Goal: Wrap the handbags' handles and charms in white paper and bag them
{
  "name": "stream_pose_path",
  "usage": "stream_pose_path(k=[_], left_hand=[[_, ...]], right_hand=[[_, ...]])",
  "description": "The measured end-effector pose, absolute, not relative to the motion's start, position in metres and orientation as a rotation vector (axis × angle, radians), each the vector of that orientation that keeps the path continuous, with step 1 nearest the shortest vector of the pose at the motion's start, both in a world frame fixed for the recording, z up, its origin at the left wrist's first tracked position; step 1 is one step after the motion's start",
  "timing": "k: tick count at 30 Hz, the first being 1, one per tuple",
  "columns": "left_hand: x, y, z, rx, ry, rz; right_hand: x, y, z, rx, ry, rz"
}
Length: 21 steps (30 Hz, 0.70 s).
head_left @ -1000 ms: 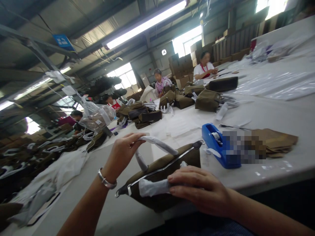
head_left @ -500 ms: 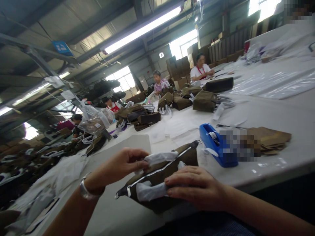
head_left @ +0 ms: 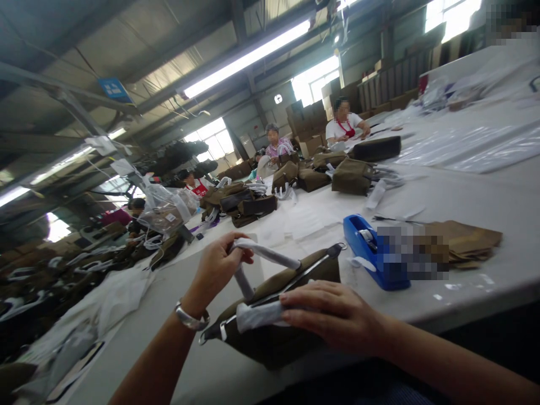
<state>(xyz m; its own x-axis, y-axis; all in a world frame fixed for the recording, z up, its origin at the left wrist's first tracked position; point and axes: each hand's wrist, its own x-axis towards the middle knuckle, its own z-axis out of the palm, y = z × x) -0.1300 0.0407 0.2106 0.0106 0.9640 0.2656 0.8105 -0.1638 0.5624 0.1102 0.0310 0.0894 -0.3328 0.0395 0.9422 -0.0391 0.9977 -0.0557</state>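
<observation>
An olive-brown handbag [head_left: 278, 343] with a silver zip along its top lies on the white table in front of me. Its two handles are wrapped in white paper. My left hand [head_left: 228, 256], with a metal bangle at the wrist, is closed around the far handle [head_left: 270, 252], which stands up from the bag. The near handle [head_left: 259, 316] lies against the bag's side, and my right hand [head_left: 333, 312] rests over its right end with fingers bent around it. The right thumb is hidden.
A blue tape dispenser [head_left: 375, 253] stands right of the bag, beside brown paper pieces [head_left: 468, 242]. More olive bags [head_left: 352, 175] lie further back, plastic sheets [head_left: 485, 146] at the right. Several co-workers, one in a red apron [head_left: 346, 126], sit across the table [head_left: 455, 191].
My left hand has risen and pulled the far handle upright from the bag's top. My right hand stays at the near handle, which has shifted slightly up toward the zip.
</observation>
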Motion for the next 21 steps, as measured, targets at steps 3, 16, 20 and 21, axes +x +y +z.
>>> stream_pose_path(k=[3, 16, 20, 21], left_hand=[[-0.127, 0.037, 0.224, 1.766, 1.566, 0.769], [-0.117, 0.022, 0.230, 1.684, 1.294, 0.667], [-0.102, 0.017, 0.219, 1.621, 1.218, 0.694], [-0.100, 0.017, 0.216, 1.560, 1.193, 0.755]], right_hand=[[0.108, 0.038, 0.092, -0.067, -1.874, 0.086], [0.070, 0.055, 0.109, -0.124, -1.582, 0.277], [0.060, 0.064, 0.113, -0.097, -1.556, 0.326], [0.060, 0.067, 0.115, -0.095, -1.574, 0.331]])
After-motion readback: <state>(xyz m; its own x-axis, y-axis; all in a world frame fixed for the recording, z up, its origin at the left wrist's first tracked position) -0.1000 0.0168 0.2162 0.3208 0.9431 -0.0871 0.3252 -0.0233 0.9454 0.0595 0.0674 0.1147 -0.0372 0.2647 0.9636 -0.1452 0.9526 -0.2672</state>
